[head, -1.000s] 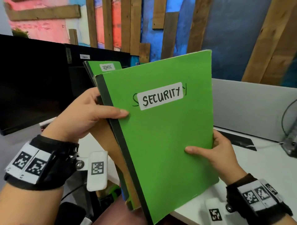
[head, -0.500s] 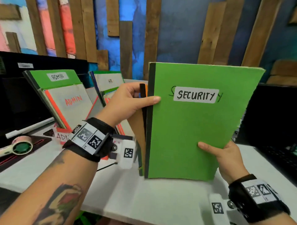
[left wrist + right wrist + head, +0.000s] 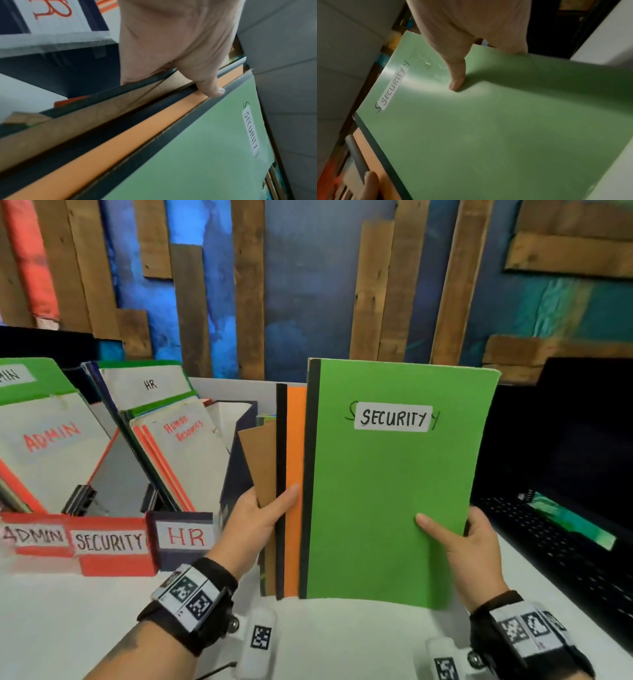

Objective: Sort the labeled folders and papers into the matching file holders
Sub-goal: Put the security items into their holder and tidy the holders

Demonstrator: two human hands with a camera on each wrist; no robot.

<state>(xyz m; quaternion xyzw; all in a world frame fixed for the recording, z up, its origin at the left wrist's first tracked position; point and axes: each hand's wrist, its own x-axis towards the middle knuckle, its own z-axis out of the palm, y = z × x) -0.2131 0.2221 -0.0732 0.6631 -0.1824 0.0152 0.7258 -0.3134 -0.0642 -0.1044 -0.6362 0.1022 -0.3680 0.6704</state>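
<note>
Well left of our right hand [image 3: 471,549], which pinches the upright green card SECURITY folder [image 3: 387,491], sits the red SECURITY holder [image 3: 113,542]; left hand [image 3: 255,518], nearer, grips remaining stack [image 3: 287,491].

Left hand [image 3: 175,44] gripping a bunch of upright folders, thumb [image 3: 211,88] pressed on the orange folder [image 3: 130,136] right beside the green SECURITY folder [image 3: 205,155]. Brown folder [image 3: 82,121] just left. Navy HR holder [image 3: 56,56] further left.
</note>
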